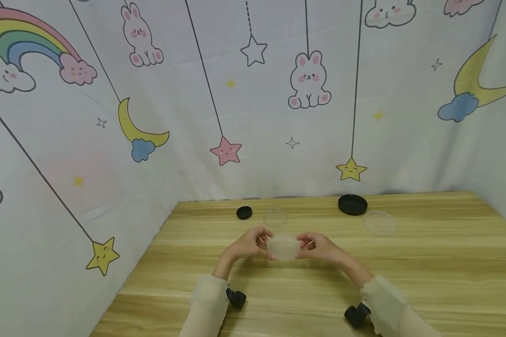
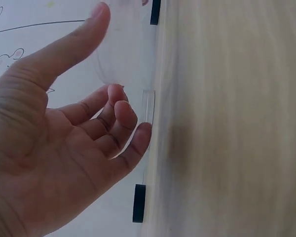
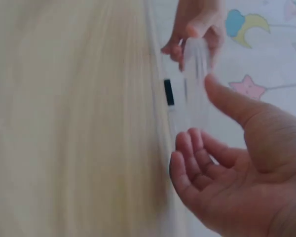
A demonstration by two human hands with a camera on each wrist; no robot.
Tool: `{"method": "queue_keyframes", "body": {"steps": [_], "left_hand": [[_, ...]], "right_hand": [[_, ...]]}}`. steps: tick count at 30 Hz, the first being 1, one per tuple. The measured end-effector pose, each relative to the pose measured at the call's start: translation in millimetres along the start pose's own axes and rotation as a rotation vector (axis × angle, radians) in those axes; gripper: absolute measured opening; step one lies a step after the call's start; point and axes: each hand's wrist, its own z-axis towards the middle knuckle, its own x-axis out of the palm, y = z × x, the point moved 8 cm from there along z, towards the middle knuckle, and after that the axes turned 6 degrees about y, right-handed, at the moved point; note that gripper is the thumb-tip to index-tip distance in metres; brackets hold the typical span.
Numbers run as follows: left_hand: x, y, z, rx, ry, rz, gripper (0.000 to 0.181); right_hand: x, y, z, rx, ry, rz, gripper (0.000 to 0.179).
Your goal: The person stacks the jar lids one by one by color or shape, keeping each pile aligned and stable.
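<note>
A clear, shallow round plastic dish [image 1: 284, 246] is between my two hands, above the wooden table. My left hand [image 1: 252, 244] holds its left edge, thumb toward me and fingertips on the far side. On the opposite edge, my right hand [image 1: 319, 248] grips in a mirrored way. Seen nearly edge-on in the right wrist view, the dish [image 3: 196, 74] looks thin, with the left hand [image 3: 201, 24] beyond it. Its see-through wall is faint in the left wrist view, between the thumb and curled fingers of the left hand [image 2: 84, 133].
Along the back of the wooden table [image 1: 295, 299] lie a small black round lid [image 1: 244, 213], a clear disc [image 1: 275, 217], a larger black round lid [image 1: 352, 205] and a larger clear disc [image 1: 380, 223]. A printed curtain [image 1: 270, 173] hangs behind the table.
</note>
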Motion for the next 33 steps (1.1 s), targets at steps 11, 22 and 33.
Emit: {"method": "queue_keyframes", "body": {"steps": [11, 22, 33], "left_hand": [[10.4, 14.6, -2.4, -0.002, 0.016, -0.060, 0.058], [16.3, 16.6, -4.4, -0.039, 0.038, -0.025, 0.059], [9.0, 16.0, -2.8, -0.059, 0.048, 0.010, 0.070]], "right_hand": [[11, -11, -1.1, -0.032, 0.000, 0.031, 0.055], [16, -11, -3.2, -0.014, -0.028, -0.037, 0.053], [7, -12, -4.3, 0.004, -0.033, -0.007, 0.059]]}}
